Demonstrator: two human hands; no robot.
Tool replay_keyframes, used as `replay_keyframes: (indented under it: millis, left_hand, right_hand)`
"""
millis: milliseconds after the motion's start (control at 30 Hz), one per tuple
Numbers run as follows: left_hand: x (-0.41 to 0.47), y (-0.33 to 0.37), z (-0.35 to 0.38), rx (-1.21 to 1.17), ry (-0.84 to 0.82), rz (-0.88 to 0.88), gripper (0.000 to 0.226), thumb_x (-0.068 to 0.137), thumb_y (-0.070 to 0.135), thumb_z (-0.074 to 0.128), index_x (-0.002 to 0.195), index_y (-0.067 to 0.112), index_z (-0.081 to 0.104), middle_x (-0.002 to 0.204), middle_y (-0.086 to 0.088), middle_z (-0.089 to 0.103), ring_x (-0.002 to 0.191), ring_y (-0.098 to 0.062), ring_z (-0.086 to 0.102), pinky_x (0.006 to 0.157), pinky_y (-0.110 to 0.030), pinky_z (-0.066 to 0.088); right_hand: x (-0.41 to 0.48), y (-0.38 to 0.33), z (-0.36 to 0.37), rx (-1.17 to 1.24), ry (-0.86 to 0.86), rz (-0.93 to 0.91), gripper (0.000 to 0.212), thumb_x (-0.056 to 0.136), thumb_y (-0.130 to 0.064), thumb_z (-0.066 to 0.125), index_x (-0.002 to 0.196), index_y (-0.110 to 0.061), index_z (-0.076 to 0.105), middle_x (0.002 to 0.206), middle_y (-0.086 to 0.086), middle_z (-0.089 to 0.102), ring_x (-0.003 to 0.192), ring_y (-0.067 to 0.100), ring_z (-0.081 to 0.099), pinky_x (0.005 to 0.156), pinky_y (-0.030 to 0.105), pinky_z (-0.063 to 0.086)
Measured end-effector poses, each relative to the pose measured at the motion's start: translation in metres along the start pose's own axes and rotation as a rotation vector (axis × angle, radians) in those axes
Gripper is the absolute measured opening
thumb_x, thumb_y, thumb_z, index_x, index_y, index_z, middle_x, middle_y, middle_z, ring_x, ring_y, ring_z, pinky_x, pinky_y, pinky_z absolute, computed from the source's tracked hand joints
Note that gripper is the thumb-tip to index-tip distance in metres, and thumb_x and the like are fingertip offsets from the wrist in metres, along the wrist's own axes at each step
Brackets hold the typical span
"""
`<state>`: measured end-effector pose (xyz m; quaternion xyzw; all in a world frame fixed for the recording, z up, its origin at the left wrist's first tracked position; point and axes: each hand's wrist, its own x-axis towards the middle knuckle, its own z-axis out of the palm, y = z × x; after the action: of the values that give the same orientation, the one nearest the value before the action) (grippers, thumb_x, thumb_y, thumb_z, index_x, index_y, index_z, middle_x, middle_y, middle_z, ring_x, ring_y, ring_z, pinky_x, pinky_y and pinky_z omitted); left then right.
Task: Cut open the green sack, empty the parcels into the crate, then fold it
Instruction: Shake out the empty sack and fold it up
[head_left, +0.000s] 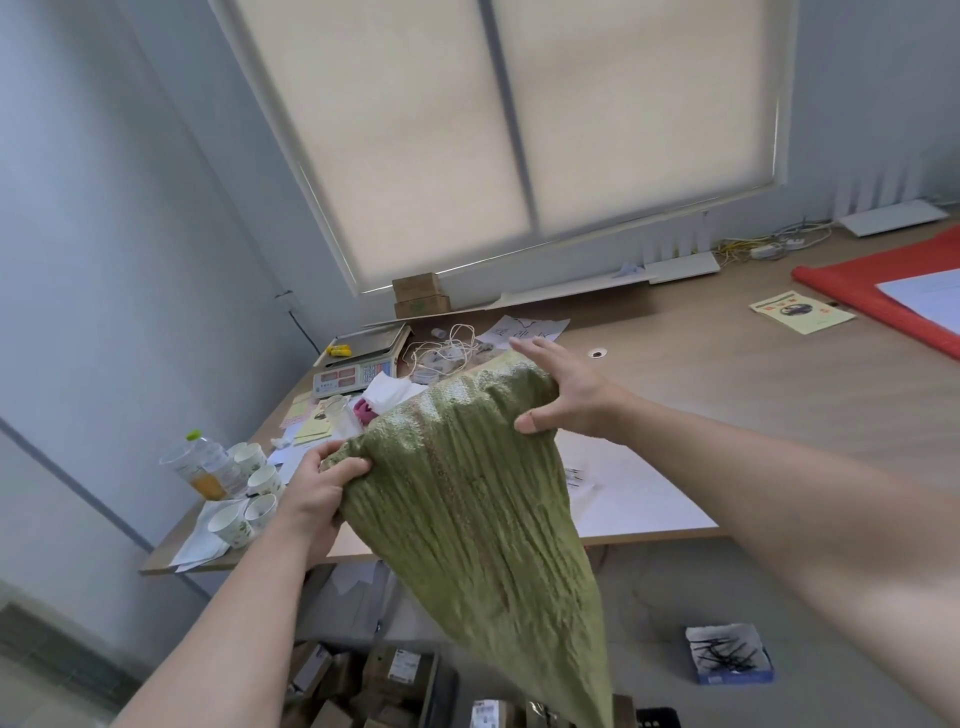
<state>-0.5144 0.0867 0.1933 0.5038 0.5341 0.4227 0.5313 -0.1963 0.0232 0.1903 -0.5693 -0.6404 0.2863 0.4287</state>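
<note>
Hanging upside down between two bare hands, the green sack (467, 519) is held up in front of the desk (753, 374), its closed end uppermost and its body tapering down toward the floor. Below it, at the bottom edge of the view, brown parcels (384, 675) with white labels lie heaped together; the crate holding them is cut off by the frame and I cannot make out its walls. To the right on the floor sits a small blue box (730, 656) with dark thin pieces inside, too small to identify.

The left hand (317, 488) is clenched on the sack's lower-left corner, fingers wrapped over the bunched cloth. The right hand (563, 387) grasps the upper-right corner, thumb in front, fingers spread behind the fabric and partly hidden by it. The sack's mouth is out of sight below the frame, so whether anything remains inside cannot be told.

The cloth is woven, pale olive green, deeply creased lengthwise, with a faint brownish stripe running down its middle.

On the desk's left end stand several white paper cups (254, 493), a bottle (208, 465) of orange liquid, a scale (358, 364) and a tangle of white string (447, 348).
</note>
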Motion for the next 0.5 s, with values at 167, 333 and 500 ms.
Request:
replay_keyframes:
  millis: [167,333,500]
  left_hand:
    - [0.0,0.008,-0.009,0.007,-0.004,-0.051,0.03,0.091,0.002,0.06,0.12,-0.003,0.059,0.103,-0.024,0.069,0.08,-0.032,0.068,0.069,-0.039,0.057]
    - [-0.008,0.012,-0.015,-0.018,-0.116,-0.05,0.041,0.088,0.005,0.065,0.127,-0.004,0.056,0.109,-0.023,0.069,0.079,-0.028,0.072,0.068,-0.035,0.061]
    - [-0.015,0.007,-0.019,-0.1,-0.22,0.039,0.1,0.065,0.004,0.08,0.148,0.031,0.032,0.118,-0.015,0.069,0.1,-0.031,0.067,0.092,-0.043,0.05]
  right_hand:
    - [-0.003,0.006,0.01,-0.241,-0.072,-0.014,0.084,0.068,-0.014,0.083,0.141,-0.031,0.044,0.151,0.002,0.025,0.134,0.018,0.032,0.1,0.02,0.029]
    - [-0.004,0.009,0.016,-0.186,0.012,0.089,0.065,0.073,-0.012,0.078,0.13,-0.029,0.053,0.118,0.002,0.057,0.097,0.022,0.06,0.086,0.039,0.056]
    - [-0.002,0.01,0.012,0.178,0.11,0.198,0.063,0.073,-0.005,0.075,0.128,-0.028,0.053,0.097,0.01,0.058,0.066,0.023,0.058,0.067,0.038,0.055]
